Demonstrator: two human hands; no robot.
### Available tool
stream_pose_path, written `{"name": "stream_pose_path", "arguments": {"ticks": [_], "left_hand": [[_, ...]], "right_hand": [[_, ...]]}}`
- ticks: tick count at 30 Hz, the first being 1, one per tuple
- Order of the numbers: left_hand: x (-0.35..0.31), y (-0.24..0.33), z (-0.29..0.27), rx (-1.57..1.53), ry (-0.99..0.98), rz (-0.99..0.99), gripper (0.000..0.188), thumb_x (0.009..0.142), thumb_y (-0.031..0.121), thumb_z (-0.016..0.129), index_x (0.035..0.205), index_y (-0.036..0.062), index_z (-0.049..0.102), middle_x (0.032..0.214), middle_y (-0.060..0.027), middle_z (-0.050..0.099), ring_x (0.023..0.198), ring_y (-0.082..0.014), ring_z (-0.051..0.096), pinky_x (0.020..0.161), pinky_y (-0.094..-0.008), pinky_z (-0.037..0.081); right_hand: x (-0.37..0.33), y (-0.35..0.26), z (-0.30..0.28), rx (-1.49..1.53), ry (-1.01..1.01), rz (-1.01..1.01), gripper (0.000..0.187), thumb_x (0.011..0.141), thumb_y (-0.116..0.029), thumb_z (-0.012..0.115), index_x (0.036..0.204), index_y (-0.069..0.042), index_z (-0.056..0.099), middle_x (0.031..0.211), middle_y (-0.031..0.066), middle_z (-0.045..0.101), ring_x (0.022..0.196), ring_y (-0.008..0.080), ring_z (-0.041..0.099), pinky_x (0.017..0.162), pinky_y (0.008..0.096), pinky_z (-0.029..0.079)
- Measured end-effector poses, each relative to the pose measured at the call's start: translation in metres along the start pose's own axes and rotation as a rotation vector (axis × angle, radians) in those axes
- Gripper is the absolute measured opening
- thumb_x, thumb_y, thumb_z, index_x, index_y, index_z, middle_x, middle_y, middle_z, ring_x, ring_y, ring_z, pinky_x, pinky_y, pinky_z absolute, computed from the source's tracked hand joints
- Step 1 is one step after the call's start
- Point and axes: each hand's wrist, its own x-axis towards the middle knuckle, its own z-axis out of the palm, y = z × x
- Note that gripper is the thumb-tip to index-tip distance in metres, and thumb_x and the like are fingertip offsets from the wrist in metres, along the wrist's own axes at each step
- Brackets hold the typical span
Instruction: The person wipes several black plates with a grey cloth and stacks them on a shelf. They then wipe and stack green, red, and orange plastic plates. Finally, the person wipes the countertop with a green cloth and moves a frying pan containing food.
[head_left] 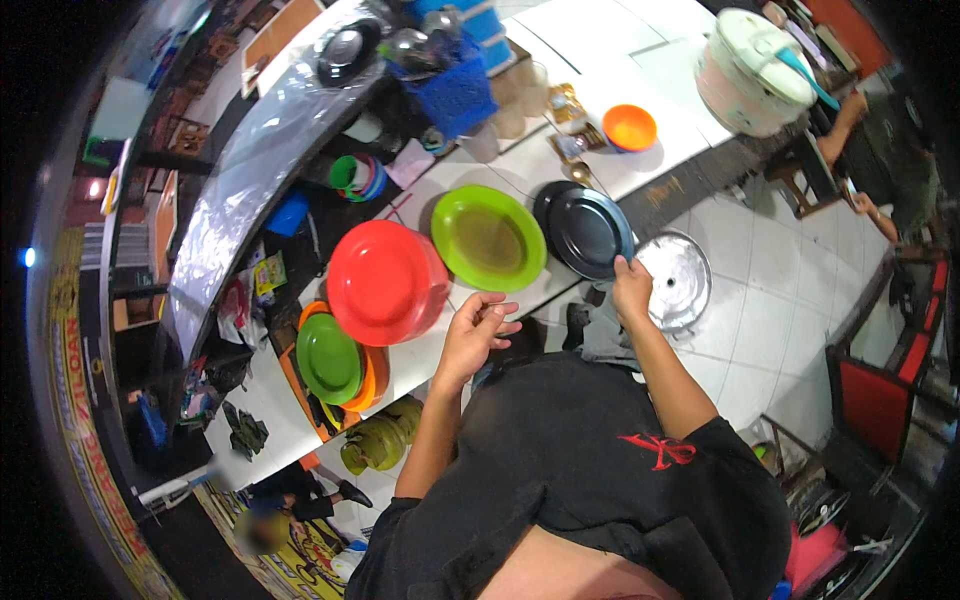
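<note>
My right hand [632, 288] grips the near rim of a black plate [588, 228] at the counter's edge, its thumb on top. Another dark plate shows partly behind it, to the left. My left hand [478, 335] is empty, fingers loosely apart, just in front of the counter. Beyond it lies a lime-green oval plate [488, 238] with a darker middle. Left of that stands a tall stack of red plates [385, 280]. Farther left, a green plate [330, 358] rests on orange ones [372, 378].
An orange bowl [630, 127], a spoon [580, 174] and small packets sit on the white counter. A blue basket [445, 90] of utensils and a large lidded bucket [755, 75] stand farther back. A round metal piece [680, 283] is below, right. Another person's arm [848, 130] shows far right.
</note>
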Motion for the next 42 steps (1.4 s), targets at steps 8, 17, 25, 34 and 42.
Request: {"name": "stream_pose_path", "arguments": {"ticks": [8, 17, 25, 34, 42], "left_hand": [[0.038, 0.122, -0.105, 0.209, 0.214, 0.545, 0.019, 0.095, 0.009, 0.056, 0.109, -0.0036, 0.058, 0.097, -0.0089, 0.067, 0.082, -0.0139, 0.065, 0.067, -0.0271, 0.052], [0.19, 0.297, -0.207, 1.329, 0.533, 1.168, 0.033, 0.083, 0.022, 0.071, 0.11, 0.004, 0.064, 0.102, -0.0173, 0.065, 0.098, -0.037, 0.063, 0.083, -0.0436, 0.052], [0.206, 0.31, -0.198, 1.56, 0.378, 0.999, 0.048, 0.072, 0.02, 0.076, 0.112, -0.0019, 0.061, 0.11, -0.0203, 0.06, 0.105, -0.0374, 0.059, 0.087, -0.0485, 0.053], [0.202, 0.301, -0.195, 1.493, 0.523, 0.964, 0.048, 0.077, 0.029, 0.071, 0.112, -0.0018, 0.062, 0.111, -0.0197, 0.059, 0.109, -0.0359, 0.057, 0.087, -0.0484, 0.053], [0.223, 0.316, -0.174, 1.591, 0.486, 0.862, 0.055, 0.076, 0.016, 0.072, 0.126, 0.0001, 0.054, 0.103, -0.0219, 0.064, 0.096, -0.0368, 0.065, 0.079, -0.0459, 0.056]], "right_hand": [[-0.01, -0.036, 0.005, -0.713, -0.052, -0.07, 0.054, 0.082, -0.051, 0.07, 0.097, 0.0, 0.062, 0.09, 0.023, 0.068, 0.086, 0.04, 0.065, 0.079, 0.0439, 0.049], [-0.06, -0.018, -0.057, -0.867, 0.132, -0.089, 0.041, 0.087, -0.041, 0.066, 0.098, -0.002, 0.064, 0.098, 0.027, 0.066, 0.096, 0.0433, 0.063, 0.085, 0.0465, 0.048], [-0.161, 0.013, -0.059, -0.777, 0.194, 0.172, 0.031, 0.083, -0.033, 0.071, 0.083, -0.002, 0.065, 0.082, 0.0204, 0.07, 0.078, 0.0333, 0.068, 0.074, 0.0402, 0.053], [-0.185, 0.028, -0.076, -0.796, 0.274, 0.19, 0.032, 0.082, -0.034, 0.071, 0.088, -0.002, 0.067, 0.086, 0.0202, 0.07, 0.084, 0.0351, 0.068, 0.078, 0.0419, 0.052], [-0.215, 0.057, -0.077, -0.791, 0.273, 0.215, 0.03, 0.081, -0.035, 0.073, 0.085, -0.005, 0.069, 0.089, 0.0209, 0.071, 0.086, 0.0352, 0.068, 0.08, 0.0423, 0.052]]}}
